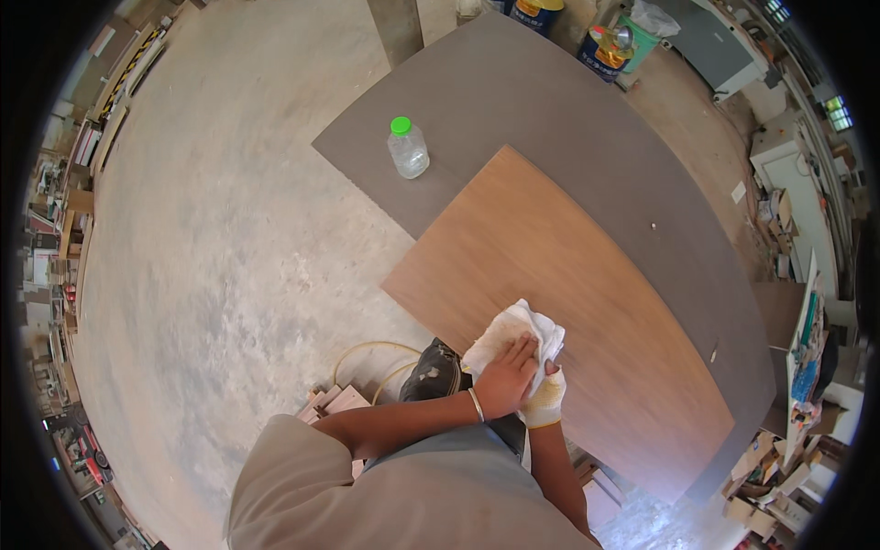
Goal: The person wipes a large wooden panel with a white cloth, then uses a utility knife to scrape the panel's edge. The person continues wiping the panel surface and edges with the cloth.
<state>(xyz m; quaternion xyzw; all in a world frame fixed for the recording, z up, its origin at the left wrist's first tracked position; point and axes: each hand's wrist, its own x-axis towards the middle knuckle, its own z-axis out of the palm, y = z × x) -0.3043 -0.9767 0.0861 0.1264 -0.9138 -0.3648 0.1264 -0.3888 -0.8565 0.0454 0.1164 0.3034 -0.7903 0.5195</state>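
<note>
Though bare, left hand (505, 382) on bunched white cloth (503, 328).

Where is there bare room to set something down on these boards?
Right of the bottle, the gray board is bare beyond the far corner of the brown panel. The panel is bare from that corner to the cloth. It's crowded at the near edge, where the left hand and gloved right hand meet at the cloth.

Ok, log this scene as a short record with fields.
left hand: bare, fingers on the white cloth
right hand: partly gloved, at the cloth's edge
cloth: bunched, over the brown panel at its side nearest the person
panel: wood-grain, overlapping a larger grey-brown board
bottle: clear, green-capped, standing on the board
</note>
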